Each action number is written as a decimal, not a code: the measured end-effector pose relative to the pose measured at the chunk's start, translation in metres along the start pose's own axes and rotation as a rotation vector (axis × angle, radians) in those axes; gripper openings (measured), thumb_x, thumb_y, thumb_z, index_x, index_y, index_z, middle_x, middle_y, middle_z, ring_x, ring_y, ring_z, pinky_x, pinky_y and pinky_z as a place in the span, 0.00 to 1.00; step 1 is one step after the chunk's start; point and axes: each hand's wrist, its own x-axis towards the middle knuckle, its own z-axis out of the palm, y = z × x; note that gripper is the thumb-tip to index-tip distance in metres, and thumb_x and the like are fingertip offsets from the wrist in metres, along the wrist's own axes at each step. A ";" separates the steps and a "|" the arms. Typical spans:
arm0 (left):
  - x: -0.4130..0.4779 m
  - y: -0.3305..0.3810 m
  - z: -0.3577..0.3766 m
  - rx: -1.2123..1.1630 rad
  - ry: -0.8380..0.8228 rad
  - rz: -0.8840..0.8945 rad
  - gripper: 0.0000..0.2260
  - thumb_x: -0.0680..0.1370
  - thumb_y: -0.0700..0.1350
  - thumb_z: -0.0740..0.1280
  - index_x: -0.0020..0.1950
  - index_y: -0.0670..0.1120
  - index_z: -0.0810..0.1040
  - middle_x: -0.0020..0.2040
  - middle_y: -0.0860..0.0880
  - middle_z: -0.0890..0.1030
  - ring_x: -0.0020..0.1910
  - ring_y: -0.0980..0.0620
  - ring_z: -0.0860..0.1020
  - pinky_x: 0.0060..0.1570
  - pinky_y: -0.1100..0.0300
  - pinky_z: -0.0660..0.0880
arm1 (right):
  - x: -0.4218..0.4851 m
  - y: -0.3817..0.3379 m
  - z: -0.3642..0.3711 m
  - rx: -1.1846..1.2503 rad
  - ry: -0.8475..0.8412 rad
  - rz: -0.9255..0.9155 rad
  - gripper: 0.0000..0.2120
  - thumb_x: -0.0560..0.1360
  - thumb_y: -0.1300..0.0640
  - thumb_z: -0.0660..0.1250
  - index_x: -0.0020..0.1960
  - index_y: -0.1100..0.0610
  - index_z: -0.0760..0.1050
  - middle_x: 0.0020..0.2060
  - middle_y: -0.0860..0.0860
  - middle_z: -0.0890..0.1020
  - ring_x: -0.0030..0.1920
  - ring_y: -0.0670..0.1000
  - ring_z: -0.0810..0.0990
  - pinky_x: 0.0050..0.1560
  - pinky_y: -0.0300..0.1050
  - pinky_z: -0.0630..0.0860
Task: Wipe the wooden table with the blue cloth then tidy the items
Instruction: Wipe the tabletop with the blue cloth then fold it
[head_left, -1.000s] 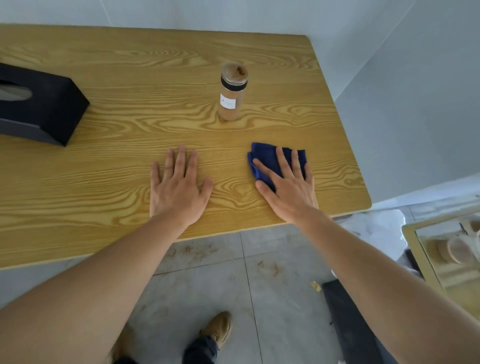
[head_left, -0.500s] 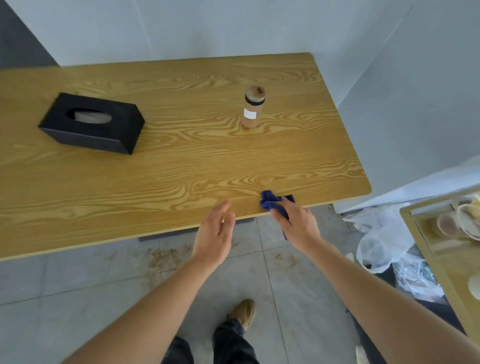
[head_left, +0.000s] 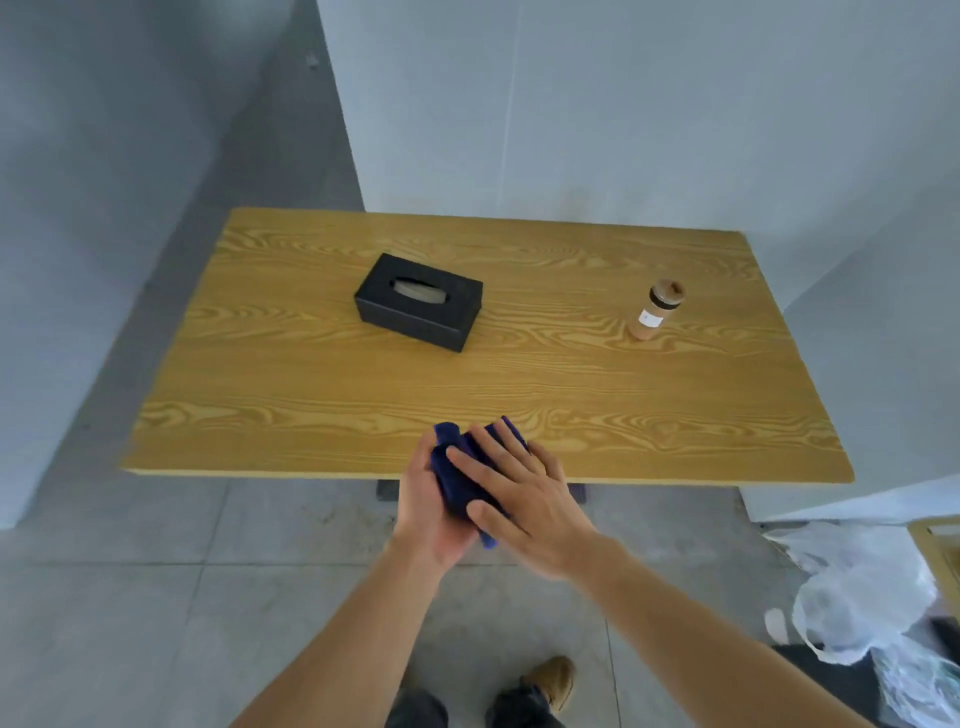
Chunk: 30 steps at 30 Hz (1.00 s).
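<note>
My left hand (head_left: 428, 506) and right hand (head_left: 524, 501) meet at the near edge of the wooden table (head_left: 571, 395), with the blue cloth (head_left: 460, 475) pressed between them: the left cups it from below and the side, the right lies flat on top with fingers (head_left: 493, 447) spread toward the tabletop. The cloth is bunched; its upper end shows above the table's near edge, its lower end hangs past that edge over the grey tiled floor (head_left: 156, 597). Farther onto the table, left of centre, a black tissue box (head_left: 418, 302) sits at an angle, a pale tissue visible in its oval slot. Toward the table's right end stands an upright brown bottle (head_left: 655, 310) with a dark band under its cap and a small white label, its writing too small to read. Right of the table, on the floor, lie crumpled white plastic bags (head_left: 857, 597). Below my forearms, one tan shoe (head_left: 553, 680) shows.
</note>
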 end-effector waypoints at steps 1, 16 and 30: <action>-0.008 0.014 -0.010 0.001 -0.003 0.014 0.29 0.82 0.61 0.62 0.72 0.41 0.79 0.71 0.37 0.78 0.70 0.36 0.77 0.70 0.40 0.74 | 0.010 -0.013 -0.002 0.040 0.039 0.019 0.27 0.84 0.34 0.43 0.82 0.34 0.51 0.84 0.43 0.50 0.83 0.45 0.41 0.79 0.47 0.38; -0.056 0.194 -0.080 0.099 0.017 0.179 0.23 0.75 0.44 0.72 0.70 0.42 0.78 0.66 0.38 0.83 0.63 0.37 0.83 0.63 0.40 0.78 | 0.183 -0.117 -0.003 0.429 0.244 0.379 0.12 0.86 0.52 0.61 0.45 0.53 0.74 0.36 0.49 0.79 0.34 0.44 0.74 0.36 0.43 0.69; 0.009 0.302 -0.071 0.409 0.205 0.374 0.17 0.79 0.36 0.65 0.67 0.45 0.80 0.61 0.42 0.86 0.59 0.42 0.85 0.47 0.50 0.82 | 0.339 -0.085 -0.015 0.559 0.314 0.333 0.09 0.87 0.52 0.58 0.49 0.50 0.72 0.39 0.49 0.80 0.38 0.45 0.77 0.36 0.40 0.71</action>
